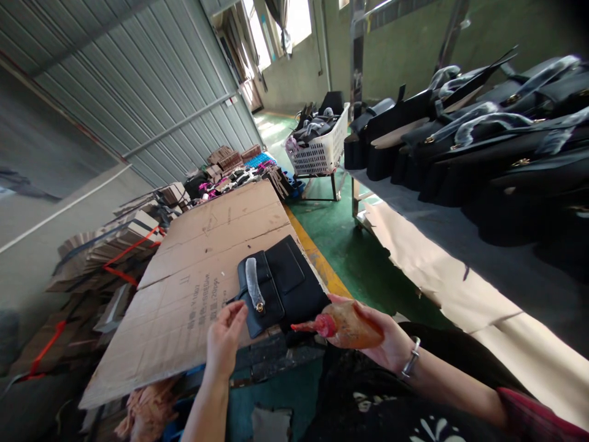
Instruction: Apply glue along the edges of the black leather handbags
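A black handbag (294, 276) lies flat on the cardboard sheet, near its front right corner. Clear plastic wrap covers its handle (254, 279), and gold-coloured hardware shows at the handle's end. My right hand (389, 337) is wrapped round a squeeze bottle (352, 325) with amber contents and a red nozzle. The bottle lies nearly level, nozzle pointing left, just in front of the bag's lower edge. My left hand (225, 334) is at the bag's left edge with its fingers curled together. Whatever it may pinch is hidden.
The printed cardboard sheet (184, 294) covers the work surface. Bundled stacks of strips (119, 239) line the left side. Several black bags (460, 147) with wrapped handles crowd a table at right. A white basket (317, 153) of black pieces stands behind, on the green floor (340, 245).
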The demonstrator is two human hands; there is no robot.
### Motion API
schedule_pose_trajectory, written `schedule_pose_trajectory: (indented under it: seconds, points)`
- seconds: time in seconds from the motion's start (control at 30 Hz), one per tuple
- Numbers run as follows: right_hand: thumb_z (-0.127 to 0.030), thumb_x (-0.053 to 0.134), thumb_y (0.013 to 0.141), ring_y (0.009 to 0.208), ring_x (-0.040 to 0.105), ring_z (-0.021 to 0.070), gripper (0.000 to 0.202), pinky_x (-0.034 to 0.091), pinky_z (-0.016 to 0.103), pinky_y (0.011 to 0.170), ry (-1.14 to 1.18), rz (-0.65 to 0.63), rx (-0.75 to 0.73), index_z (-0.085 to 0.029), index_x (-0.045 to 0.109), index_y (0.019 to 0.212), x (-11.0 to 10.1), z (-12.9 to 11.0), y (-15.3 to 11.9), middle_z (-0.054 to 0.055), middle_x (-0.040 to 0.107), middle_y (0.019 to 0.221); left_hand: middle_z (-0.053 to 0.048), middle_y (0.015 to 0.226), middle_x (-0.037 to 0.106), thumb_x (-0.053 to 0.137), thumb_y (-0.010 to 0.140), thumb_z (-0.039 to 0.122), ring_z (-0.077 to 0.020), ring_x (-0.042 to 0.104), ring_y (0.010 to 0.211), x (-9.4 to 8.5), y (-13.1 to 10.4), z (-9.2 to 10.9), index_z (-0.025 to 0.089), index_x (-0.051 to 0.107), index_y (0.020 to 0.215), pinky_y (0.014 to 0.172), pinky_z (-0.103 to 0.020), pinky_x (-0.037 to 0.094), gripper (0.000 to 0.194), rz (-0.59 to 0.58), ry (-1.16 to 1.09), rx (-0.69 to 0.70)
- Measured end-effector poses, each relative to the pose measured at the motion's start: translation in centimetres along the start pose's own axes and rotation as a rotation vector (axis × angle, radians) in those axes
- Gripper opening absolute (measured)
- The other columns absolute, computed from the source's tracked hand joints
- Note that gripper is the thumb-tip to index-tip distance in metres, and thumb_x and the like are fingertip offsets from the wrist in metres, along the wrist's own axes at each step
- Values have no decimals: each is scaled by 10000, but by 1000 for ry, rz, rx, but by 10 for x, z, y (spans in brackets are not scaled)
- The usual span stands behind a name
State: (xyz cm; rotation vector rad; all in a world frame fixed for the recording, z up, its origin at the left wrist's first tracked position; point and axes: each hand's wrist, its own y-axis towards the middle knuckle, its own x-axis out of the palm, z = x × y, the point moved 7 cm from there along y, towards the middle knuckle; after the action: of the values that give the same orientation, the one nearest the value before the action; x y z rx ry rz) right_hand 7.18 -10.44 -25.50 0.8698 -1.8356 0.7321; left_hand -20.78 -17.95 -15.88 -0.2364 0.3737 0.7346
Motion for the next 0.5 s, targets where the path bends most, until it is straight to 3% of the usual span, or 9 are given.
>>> schedule_pose_trajectory:
  seconds: [0.1, 0.23, 0.3, 0.4, 0.5]
  points:
    - [-474, 596, 854, 1095, 661, 297, 433, 462, 504, 1001, -6, 24, -5, -241, 644, 1216, -1, 0, 0, 102, 709, 1188, -86, 968, 701, 862, 591, 386, -183, 646, 910, 20, 37, 5, 134, 647, 1022, 808, -287, 483, 544, -85, -231, -165]
    - [-472, 631, 832, 1093, 658, 311, 470, 470, 509, 989, 7, 21, -1, -219, 627, 1229, 4, 0, -1, 125, 704, 1191, -14, 628, 628, 873, 554, 247, -109, 566, 532, 62, 65, 12, 108, 642, 802, 510, -207, 428, 367, -312, -268, -337]
    - [-450, 653, 824, 1089, 659, 314, 466, 477, 506, 979, 37, 3, -11, -210, 630, 1222, 8, -1, -2, 129, 706, 1180, 66, 483, 499, 842, 565, 190, -73, 468, 424, 73, 71, 22, 119, 638, 793, 448, -180, 385, 314, -346, -288, -337]
    - [-424, 668, 814, 1034, 681, 301, 461, 524, 469, 906, 81, 6, -72, -198, 641, 1214, 9, -9, -9, 124, 722, 1131, 142, 389, 316, 753, 668, 211, -28, 314, 358, 77, 70, 48, 161, 635, 844, 538, -174, 480, 218, -332, -436, -280]
    - [-432, 650, 817, 975, 697, 298, 504, 553, 436, 814, 98, 29, -128, -189, 623, 1257, 4, -24, -21, 129, 736, 1068, 135, 355, 312, 708, 711, 227, -30, 281, 354, 69, 65, 84, 180, 653, 843, 650, -218, 552, 151, -291, -639, -124]
